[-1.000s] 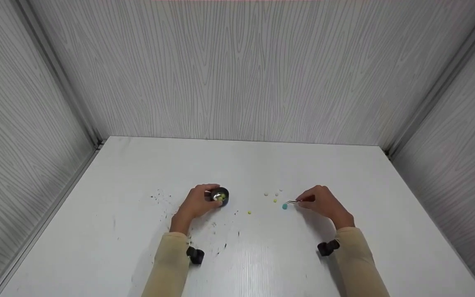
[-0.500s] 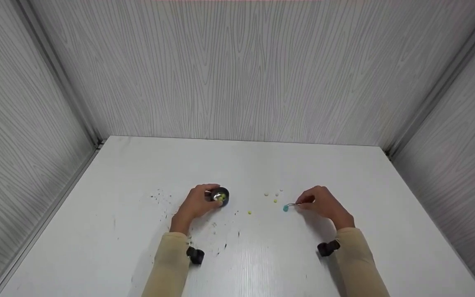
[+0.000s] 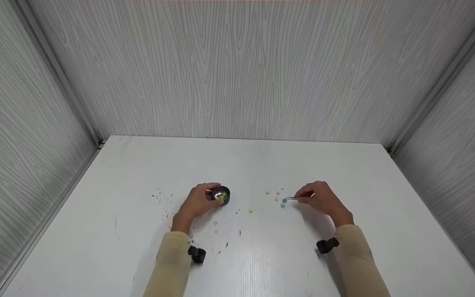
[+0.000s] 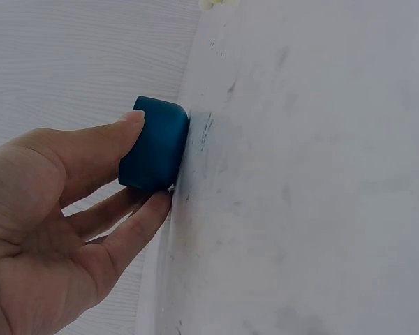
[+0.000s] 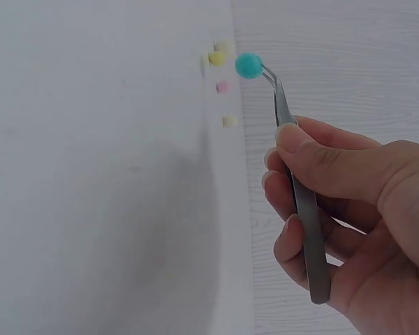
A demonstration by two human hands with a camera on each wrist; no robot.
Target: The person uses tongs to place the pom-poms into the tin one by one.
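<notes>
My left hand (image 3: pixel 198 203) holds a small round cup (image 3: pixel 221 196) at its sides, thumb opposite the fingers. Dark blue on the outside in the left wrist view, the cup (image 4: pixel 156 144) stands upright on the table. Several yellow-green balls (image 3: pixel 222 197) lie in it. My right hand (image 5: pixel 349 188) pinches metal tweezers (image 5: pixel 309 230) with bent tips. Between those tips is a turquoise fuzzy ball (image 5: pixel 249 65), raised a little over the table. Small loose balls lie just beyond, among them a yellow one (image 5: pixel 217 58) and a pink one (image 5: pixel 223 87).
Another small yellow ball (image 3: pixel 250 211) lies on the white table (image 3: pixel 320 161) between the hands. Dark specks and scratches mark the tabletop around the left hand. Grey wood-grain panels (image 3: pixel 237 74) enclose the table at the back and both sides.
The tweezers' tips have come down onto the turquoise ball, closed on it and lifted it off the table. The left hand and cup have kept their place.
</notes>
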